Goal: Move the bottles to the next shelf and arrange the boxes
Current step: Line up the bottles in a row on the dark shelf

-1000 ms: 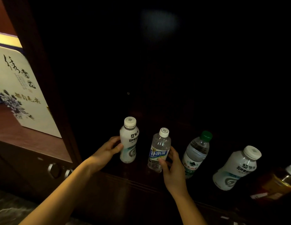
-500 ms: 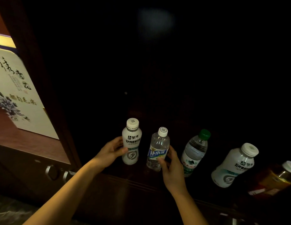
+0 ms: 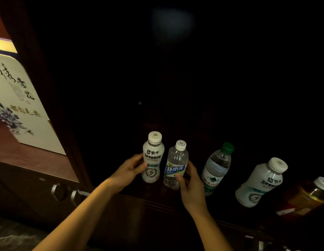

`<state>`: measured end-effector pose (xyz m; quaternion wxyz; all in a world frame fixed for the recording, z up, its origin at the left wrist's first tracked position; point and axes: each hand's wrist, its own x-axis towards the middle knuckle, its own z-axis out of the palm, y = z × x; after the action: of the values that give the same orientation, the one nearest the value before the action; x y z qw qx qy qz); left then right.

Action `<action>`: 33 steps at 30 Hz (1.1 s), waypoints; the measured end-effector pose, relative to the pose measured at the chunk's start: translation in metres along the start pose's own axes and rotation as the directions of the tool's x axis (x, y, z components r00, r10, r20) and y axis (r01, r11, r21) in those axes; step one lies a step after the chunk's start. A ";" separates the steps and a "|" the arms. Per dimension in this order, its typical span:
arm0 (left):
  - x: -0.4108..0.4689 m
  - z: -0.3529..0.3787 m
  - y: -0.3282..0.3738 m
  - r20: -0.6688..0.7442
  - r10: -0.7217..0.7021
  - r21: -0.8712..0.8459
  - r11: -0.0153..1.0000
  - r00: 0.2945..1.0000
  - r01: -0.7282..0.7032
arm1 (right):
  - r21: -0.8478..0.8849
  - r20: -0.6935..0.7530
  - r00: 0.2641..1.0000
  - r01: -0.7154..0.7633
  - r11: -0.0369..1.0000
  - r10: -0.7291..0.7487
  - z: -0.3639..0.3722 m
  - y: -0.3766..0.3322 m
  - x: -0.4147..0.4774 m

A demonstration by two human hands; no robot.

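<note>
Left hand (image 3: 129, 170): arm enters from 7 o'clock, fingers and thumb curled round the lower body of an upright white bottle (image 3: 153, 158). Right hand (image 3: 191, 185): arm enters from 5 o'clock, thumb on the blue label and fingers behind, clamped on an upright clear bottle (image 3: 175, 165) just beside the first, at its 3 o'clock. Whether either touches the dark shelf (image 3: 150, 202) cannot be told.

Count: five bottles in a row running toward 4 o'clock. Two are white, including the second white bottle (image 3: 260, 183). Two are clear, including the green-capped bottle (image 3: 217, 167). One is an amber bottle (image 3: 313, 194). One decorated box (image 3: 21, 105) is at 9 o'clock, in the neighbouring compartment.
</note>
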<state>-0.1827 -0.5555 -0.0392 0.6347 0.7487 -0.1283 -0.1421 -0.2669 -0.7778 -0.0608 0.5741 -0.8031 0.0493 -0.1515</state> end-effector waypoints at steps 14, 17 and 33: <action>0.005 0.008 -0.003 0.006 0.029 0.053 0.998 1.000 -0.029 | -0.090 -0.071 0.997 -0.002 0.996 -0.004 -0.014 -0.001 -0.026; 0.005 0.011 -0.006 -0.052 0.063 0.075 0.995 0.997 -0.059 | -0.162 -0.280 0.948 0.106 0.981 -0.149 -0.032 0.003 -0.049; -0.008 0.030 -0.007 -0.195 0.066 0.059 0.997 0.978 -0.056 | 0.031 -0.118 0.988 -0.096 0.995 0.099 -0.076 0.043 -0.018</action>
<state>-0.2007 -0.5786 -0.0507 0.6280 0.7715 -0.0915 -0.0442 -0.3029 -0.8568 -0.0815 0.5871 -0.7819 0.1206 -0.1715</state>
